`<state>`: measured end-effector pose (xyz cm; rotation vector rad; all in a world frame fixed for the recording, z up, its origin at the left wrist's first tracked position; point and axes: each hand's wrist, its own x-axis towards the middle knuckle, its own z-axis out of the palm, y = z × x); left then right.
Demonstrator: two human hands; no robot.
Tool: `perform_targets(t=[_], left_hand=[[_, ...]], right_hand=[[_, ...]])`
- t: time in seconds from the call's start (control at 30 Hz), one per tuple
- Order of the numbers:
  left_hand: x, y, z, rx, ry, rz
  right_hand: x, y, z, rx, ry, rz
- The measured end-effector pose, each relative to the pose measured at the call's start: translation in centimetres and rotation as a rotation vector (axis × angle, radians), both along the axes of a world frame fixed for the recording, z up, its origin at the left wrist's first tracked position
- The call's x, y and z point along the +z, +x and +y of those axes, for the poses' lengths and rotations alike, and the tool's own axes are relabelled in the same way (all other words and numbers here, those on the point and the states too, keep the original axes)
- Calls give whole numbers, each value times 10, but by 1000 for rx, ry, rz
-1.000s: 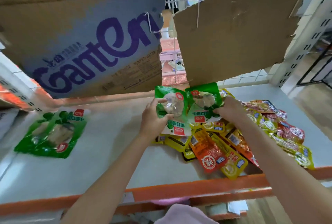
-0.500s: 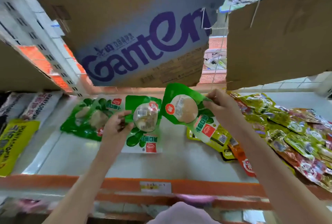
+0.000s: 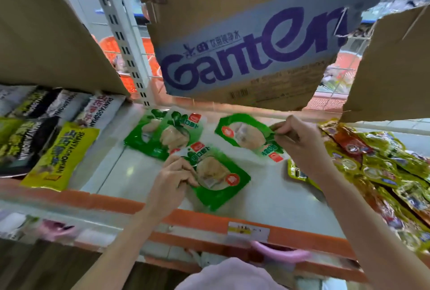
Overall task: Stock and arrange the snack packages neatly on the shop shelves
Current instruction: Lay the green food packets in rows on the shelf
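The left hand [image 3: 173, 179] pinches the near green pouch [image 3: 217, 177] at its left edge, fingers curled over the film and thumb beneath as far as one can tell; this pouch lies on the shelf [image 3: 267, 193], its upper corner overlapping the green pair [image 3: 162, 135] already laid down further back. The right hand [image 3: 302, 144] pinches a second pouch [image 3: 247, 135] by its right edge between thumb and fingertips, holding it tilted; whether its far end touches the shelf cannot be told. Both grips are closed on film, not on the food inside.

These pouches look light and limp: thin glossy plastic around a firm lump showing through a clear window. The film is probably slick, so a pinch on the flat sealed border is the sound place to hold; squeezing the window would press the contents and skew the pack. Held by one edge, a pouch is likely to droop and swing, so it should be laid down flat rather than dropped.

To the right, a loose heap [image 3: 377, 164] of yellow and red packets sprawls toward the shelf's front. To the left, yellow and dark bags [image 3: 60, 155] lie in rows. A printed carton flap [image 3: 251, 41] hangs overhead.
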<state>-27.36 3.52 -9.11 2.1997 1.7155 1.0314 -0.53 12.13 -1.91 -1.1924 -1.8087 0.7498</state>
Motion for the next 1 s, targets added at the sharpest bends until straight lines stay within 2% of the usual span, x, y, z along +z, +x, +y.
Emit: perform_targets(t=[0.17, 0.27, 0.33, 0.43, 0.5, 0.67, 0.77, 0.83, 1.0], left_hand=[[-1, -9, -8, 152, -26, 29], [-2, -2, -7, 234, -21, 46], [-5, 2, -3, 255, -108, 97], [-11, 1, 3, 273, -304, 183], [-13, -4, 5, 278, -368, 151], [-7, -13, 10, 175, -443, -12], [-4, -17, 14, 121, -424, -52], [-3, -19, 17, 69, -424, -74], [-2, -28, 22, -4, -433, -73]], right_hand=[[10, -13, -7, 9, 52, -184], [9, -33, -3, 103, 40, -458], [1, -45, -1, 107, 22, -621], [-9, -52, -6, 35, -16, -539], [-17, -49, -13, -44, -77, -495], [-44, -39, -40, -170, -262, -867], [-54, -43, -52, -221, -271, -952], [-56, -49, -55, -201, -258, -910], [-63, -62, -72, -207, -266, -434]])
